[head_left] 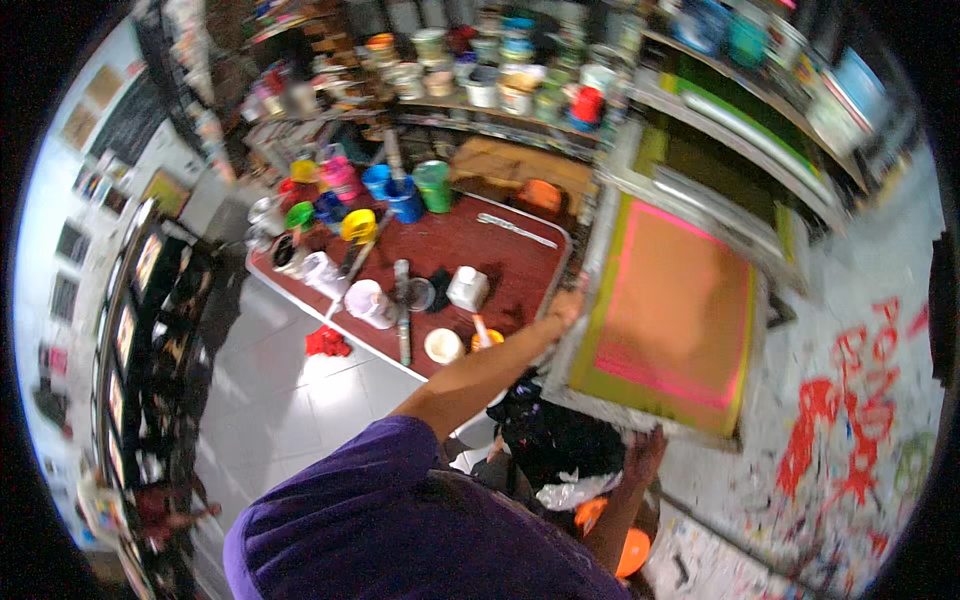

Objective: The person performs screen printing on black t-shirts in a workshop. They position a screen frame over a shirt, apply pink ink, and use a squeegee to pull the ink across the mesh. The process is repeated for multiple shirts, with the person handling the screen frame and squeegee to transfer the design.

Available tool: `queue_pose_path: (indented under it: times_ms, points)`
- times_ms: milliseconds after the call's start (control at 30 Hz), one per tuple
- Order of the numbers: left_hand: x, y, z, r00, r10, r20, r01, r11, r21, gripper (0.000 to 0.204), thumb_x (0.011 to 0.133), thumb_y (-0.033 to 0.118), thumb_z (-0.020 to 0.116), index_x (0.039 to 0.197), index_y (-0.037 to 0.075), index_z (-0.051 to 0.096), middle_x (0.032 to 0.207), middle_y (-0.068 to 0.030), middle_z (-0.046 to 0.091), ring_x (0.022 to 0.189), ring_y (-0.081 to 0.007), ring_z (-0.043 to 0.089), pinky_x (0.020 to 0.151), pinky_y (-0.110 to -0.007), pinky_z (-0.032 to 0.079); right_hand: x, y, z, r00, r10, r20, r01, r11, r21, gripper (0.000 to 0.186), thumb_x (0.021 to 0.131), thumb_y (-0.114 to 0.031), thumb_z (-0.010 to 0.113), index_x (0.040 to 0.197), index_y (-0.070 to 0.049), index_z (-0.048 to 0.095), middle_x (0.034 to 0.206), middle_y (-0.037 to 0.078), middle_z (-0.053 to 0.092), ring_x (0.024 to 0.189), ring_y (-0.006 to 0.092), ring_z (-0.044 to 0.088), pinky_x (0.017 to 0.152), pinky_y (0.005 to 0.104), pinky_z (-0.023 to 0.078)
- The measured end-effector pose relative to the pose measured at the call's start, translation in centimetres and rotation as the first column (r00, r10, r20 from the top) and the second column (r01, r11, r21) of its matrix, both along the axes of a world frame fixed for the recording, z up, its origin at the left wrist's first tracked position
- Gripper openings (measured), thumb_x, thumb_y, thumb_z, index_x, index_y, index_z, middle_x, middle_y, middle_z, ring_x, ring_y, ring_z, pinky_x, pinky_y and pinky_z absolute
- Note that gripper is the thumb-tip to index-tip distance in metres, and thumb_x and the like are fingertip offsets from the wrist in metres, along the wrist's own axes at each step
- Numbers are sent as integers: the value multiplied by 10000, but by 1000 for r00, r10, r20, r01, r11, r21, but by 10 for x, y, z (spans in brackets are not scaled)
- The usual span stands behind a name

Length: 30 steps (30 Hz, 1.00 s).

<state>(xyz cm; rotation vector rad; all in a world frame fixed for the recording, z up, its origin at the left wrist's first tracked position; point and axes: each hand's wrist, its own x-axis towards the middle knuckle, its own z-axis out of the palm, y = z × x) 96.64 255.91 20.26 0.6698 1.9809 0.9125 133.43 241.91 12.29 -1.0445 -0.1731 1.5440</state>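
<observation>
The screen (668, 315), a large flat printing frame with a pale metal border, a green field and a pink-edged orange panel, is held up in the air between the worktop (520, 262) and the paint-splashed wall (860, 400), tilted with its face toward the camera. The left hand (566, 308) grips the frame's left rail about halfway up, its fingers closed round the edge; the right hand (642, 455) takes the lower edge from beneath, fingers curled on the rail as far as can be seen. The frame looks stiff and light enough for two hands, yet broad and awkward, likely to swing if held at one point only. The mesh inside is probably taut and easily dented or torn, so the border is the place to hold, with hands spread on two sides as here; any wet ink would make the rail slippery. On the red worktop to the left stand tubs and cups (400, 195) of colour, a white jug (366, 303) and a long squeegee (402, 312). Shelves (520, 75) above carry many more pots, and further screens (740, 130) lean at the right. A black bag (550, 440) sits below the frame.
</observation>
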Motion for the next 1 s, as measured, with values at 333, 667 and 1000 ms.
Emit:
queue_pose_path:
  times_ms: [333,667,1000]
  points:
    - [6,-22,-27,992,14,-129,-32,989,-142,1067,919,800,296,1255,-175,567,1224,-391,596,1234,-494,552,1038,-494,433,-37,-60,30,1000,0,-26,2,997,83,254,1003,-92,591,1253,-124,561,978,-2,646,884,159,636,1056,523,441]
    - [16,-188,-56,932,-128,-339,173,979,104,956,935,758,372,901,-150,670,929,-419,631,954,-515,652,845,-536,500,-26,-238,55,1000,-15,22,17,997,-72,391,973,-90,612,1353,-118,521,1212,90,648,1189,295,593,1075,544,429]
    - [-17,-404,3,985,-108,-134,129,979,157,882,946,715,437,781,-123,656,778,-332,653,778,-428,665,722,-495,492,-78,-490,64,996,50,-77,-67,971,-231,510,987,-520,533,1379,-192,538,1394,27,549,1240,281,537,1000,540,444]
